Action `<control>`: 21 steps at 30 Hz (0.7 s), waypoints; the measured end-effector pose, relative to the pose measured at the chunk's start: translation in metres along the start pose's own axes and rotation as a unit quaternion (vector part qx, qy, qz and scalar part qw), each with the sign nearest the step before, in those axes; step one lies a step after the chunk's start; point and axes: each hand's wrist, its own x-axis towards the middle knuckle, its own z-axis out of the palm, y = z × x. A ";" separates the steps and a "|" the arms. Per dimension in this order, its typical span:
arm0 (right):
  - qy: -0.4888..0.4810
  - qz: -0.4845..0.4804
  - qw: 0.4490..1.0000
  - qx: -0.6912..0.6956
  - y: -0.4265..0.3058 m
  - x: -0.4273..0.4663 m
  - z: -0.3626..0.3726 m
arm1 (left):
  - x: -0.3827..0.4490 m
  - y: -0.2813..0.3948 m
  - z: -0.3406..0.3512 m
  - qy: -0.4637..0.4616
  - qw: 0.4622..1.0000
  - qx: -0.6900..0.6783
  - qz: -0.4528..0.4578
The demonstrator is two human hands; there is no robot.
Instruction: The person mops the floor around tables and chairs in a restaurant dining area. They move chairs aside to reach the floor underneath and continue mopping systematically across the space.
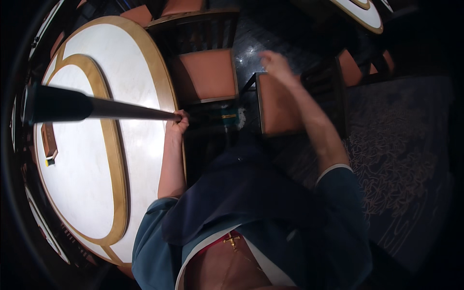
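Observation:
My left hand is closed around a dark pole beside the rim of a round white table with a wooden border. The pole's thick black grip rises over the tabletop. On the floor past my left hand lies a green mop head with a white fringe; the link to the pole is lost in shadow. My right hand is stretched forward beside the orange seat of a dark chair. It is blurred, and no object shows in it; its fingers look partly bent.
Another orange-seated chair stands against the table. A raised round turntable on the tabletop carries a small wooden box and a yellow-topped item. Patterned dark carpet lies right; another table stands far right.

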 end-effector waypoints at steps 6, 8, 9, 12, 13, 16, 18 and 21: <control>-0.261 -0.065 0.963 0.010 0.012 -0.010 0.114 | -0.008 0.019 -0.016 0.035 0.999 -0.014 0.034; -0.244 -0.083 0.966 0.013 0.010 0.007 0.130 | -0.006 0.018 -0.016 0.032 0.999 -0.021 0.031; -0.236 -0.096 0.967 0.012 0.008 0.020 0.133 | -0.004 0.013 -0.013 0.026 0.999 -0.025 0.030; -0.131 -0.123 0.983 -0.038 0.007 0.071 0.136 | -0.007 0.003 -0.009 0.013 0.997 -0.070 -0.023; -0.090 -0.133 0.985 -0.064 -0.001 0.090 0.132 | -0.010 0.000 -0.005 0.010 0.997 -0.075 -0.036; -0.005 -0.143 0.986 -0.090 -0.022 0.155 0.116 | -0.017 -0.010 0.003 0.035 0.998 -0.048 0.020; 0.031 -0.161 0.976 -0.145 -0.033 0.203 0.111 | -0.018 -0.008 0.003 0.042 0.996 -0.067 0.033; 0.038 -0.136 0.953 -0.267 -0.048 0.271 0.097 | -0.018 -0.014 0.005 0.024 0.994 -0.086 0.062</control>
